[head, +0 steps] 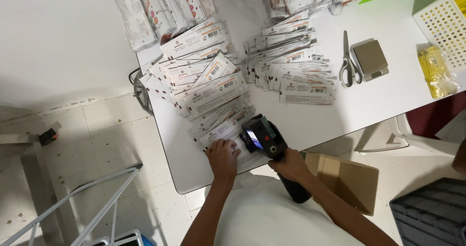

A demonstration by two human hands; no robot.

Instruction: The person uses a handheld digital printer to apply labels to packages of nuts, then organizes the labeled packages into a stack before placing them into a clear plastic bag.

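My right hand [290, 166] grips the handle of a black handheld printer gun [262, 138], whose head rests on a white sachet [224, 132] at the table's near edge. My left hand [222, 157] lies flat on that sachet, fingers spread, pinning it to the white table [369, 100]. Several more white sachets with orange and dark printed ends fan out in overlapping rows [206, 78] just beyond my hands, and another spread pile [291, 64] lies further right.
Scissors [348, 61] and a small grey digital scale [370, 58] lie at the right. A white perforated basket [444, 25], yellow packets [436, 71], bagged sachets [160, 8], a cardboard box [347, 180], a dark crate [429, 214] and a metal frame [82, 204] surround the table.
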